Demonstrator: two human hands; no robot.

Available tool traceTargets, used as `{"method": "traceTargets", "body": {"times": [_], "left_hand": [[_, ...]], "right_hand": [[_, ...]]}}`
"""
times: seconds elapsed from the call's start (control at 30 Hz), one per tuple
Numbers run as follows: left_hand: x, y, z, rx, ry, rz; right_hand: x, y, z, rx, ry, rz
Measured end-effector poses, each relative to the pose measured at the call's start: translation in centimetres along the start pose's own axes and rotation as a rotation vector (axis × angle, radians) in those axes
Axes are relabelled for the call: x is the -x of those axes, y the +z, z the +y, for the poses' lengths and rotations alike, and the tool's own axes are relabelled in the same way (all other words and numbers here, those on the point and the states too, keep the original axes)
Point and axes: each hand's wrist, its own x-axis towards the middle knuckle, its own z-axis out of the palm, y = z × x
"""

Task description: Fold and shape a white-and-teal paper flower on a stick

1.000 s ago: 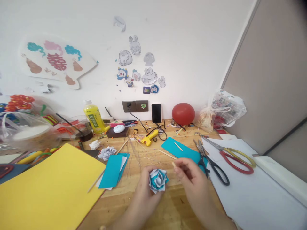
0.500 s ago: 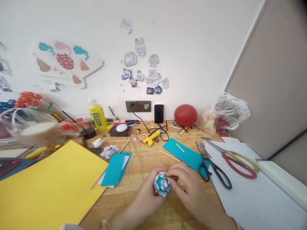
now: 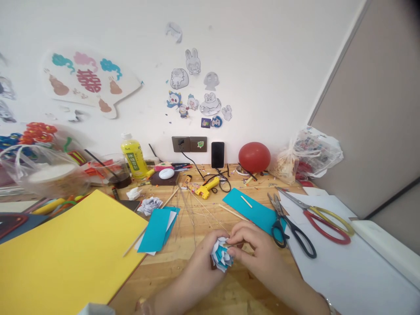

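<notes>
A blue and white paper flower [image 3: 222, 254] with layered, pointed petals is held close above the wooden table. My left hand [image 3: 206, 253] is closed around its left side and underside. My right hand [image 3: 251, 245] pinches a thin brownish stick [image 3: 238, 245] between thumb and fingers; its tip reaches the petals at the flower's upper right. The stick's far end is partly hidden by my right fingers. Left of my hands lie cut blue paper rectangles [image 3: 154, 232] with white pieces under them. A white crumpled paper flower [image 3: 150, 205] sits behind those.
Black scissors [image 3: 292, 229] and red-yellow scissors [image 3: 324, 221] lie at right, partly on white paper [image 3: 361, 271]. A blue strip [image 3: 246, 208] is beside them. A yellow glue gun [image 3: 208, 188], phone [image 3: 218, 155] and red balloon [image 3: 254, 157] are at the back. Yellow paper [image 3: 65, 253] covers the left.
The flower has turned and tilted slightly in my left hand. My right hand has shifted a little, with the stick still at the petals.
</notes>
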Motion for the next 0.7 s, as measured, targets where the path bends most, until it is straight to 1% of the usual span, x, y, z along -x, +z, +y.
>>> {"method": "traceTargets", "body": {"times": [0.17, 0.27, 0.3, 0.37, 0.47, 0.57, 0.63, 0.7], "left_hand": [[0.3, -0.1, -0.2, -0.033, -0.006, -0.026], [0.4, -0.1, -0.1, -0.042, -0.012, -0.041], [0.4, -0.1, 0.0, -0.044, -0.013, -0.043], [0.4, -0.1, 0.1, -0.039, -0.008, -0.045], [0.3, -0.2, 0.4, -0.024, 0.002, -0.046], [0.2, -0.2, 0.6, -0.037, 0.003, -0.035], [0.3, -0.1, 0.6, -0.054, 0.005, -0.024], [0.3, -0.1, 0.5, -0.061, 0.008, -0.026]], "right_hand": [[-0.1, 0.4, 0.7, -0.347, 0.221, -0.039], [-0.1, 0.4, 0.8, -0.428, 0.290, -0.058], [-0.1, 0.4, 0.8, -0.408, 0.289, -0.052], [-0.1, 0.3, 0.5, -0.290, 0.236, -0.020], [0.1, 0.3, -0.1, -0.020, 0.064, 0.018], [0.4, 0.3, -0.4, 0.190, -0.079, 0.011], [0.5, 0.4, -0.5, 0.253, -0.107, 0.004], [0.5, 0.5, -0.6, 0.268, -0.083, 0.004]]}}
